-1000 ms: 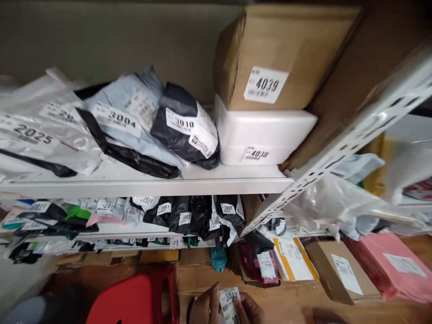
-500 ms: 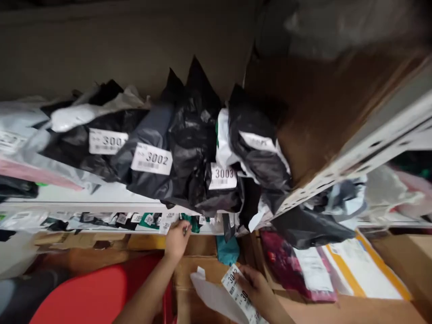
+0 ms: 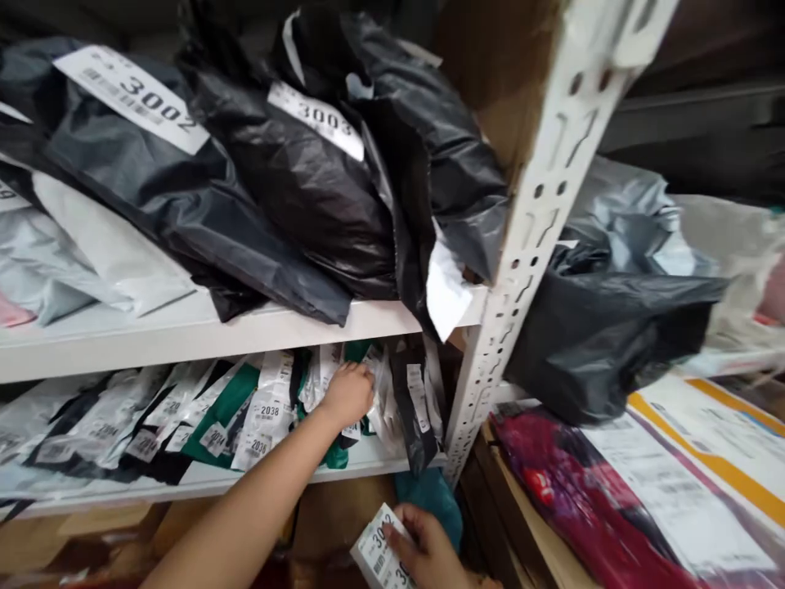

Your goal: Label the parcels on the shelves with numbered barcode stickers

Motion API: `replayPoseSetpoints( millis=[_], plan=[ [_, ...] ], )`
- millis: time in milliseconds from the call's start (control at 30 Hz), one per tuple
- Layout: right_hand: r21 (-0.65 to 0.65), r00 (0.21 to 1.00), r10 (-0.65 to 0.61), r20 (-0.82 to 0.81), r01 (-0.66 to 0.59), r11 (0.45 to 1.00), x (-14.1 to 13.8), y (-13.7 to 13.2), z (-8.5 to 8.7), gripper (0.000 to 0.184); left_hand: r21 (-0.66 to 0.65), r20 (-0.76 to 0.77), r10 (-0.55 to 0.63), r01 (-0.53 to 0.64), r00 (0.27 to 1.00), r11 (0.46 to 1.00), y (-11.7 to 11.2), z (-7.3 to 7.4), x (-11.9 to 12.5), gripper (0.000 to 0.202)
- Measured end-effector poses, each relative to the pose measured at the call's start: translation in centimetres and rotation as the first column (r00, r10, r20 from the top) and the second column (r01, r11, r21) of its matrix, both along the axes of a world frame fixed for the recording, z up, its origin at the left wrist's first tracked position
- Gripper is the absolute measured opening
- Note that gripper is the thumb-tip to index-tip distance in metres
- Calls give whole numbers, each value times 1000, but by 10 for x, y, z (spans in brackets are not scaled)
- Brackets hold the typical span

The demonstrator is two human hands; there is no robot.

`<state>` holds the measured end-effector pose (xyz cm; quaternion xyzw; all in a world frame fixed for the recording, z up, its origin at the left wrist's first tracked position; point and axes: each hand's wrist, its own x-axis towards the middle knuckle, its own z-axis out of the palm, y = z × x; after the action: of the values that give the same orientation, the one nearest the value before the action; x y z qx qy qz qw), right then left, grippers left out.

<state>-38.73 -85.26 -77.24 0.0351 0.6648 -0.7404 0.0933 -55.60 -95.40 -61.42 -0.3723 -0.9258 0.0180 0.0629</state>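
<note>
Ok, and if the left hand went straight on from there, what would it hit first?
Probably the pale plastic-wrapped parcel just beyond the left hand on the lower shelf. They look close, but depth is unclear, and the green wrapping might be met first.

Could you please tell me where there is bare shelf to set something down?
A small front strip of the lower shelf, below the left hand and left of the black parcel, looks bare; bags crowd it further left.

Bags [image 3: 307, 204] lay left of the shelf post [image 3: 533, 245].
Also left of it, packets [image 3: 270, 409] lay on the lower shelf [image 3: 380, 468]; right of it, an envelope [image 3: 717, 429].
</note>
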Motion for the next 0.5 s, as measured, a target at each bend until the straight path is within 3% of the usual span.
replayPoseSetpoints(
  millis=[167,367,500],
  plan=[
    [-7,998,-36,57,37,999,13,-2,-15,62,1,18,-64,64,998,998,19,5,9,37],
    [13,990,-136,-41,137,991,6,9,-6,55,18,172,4,-7,985,1000,51,2,3,42],
    [-2,965,-252,-76,253,967,0,16,-2,55,20,208,40,-45,977,999,76,3,3,55]
  ],
)
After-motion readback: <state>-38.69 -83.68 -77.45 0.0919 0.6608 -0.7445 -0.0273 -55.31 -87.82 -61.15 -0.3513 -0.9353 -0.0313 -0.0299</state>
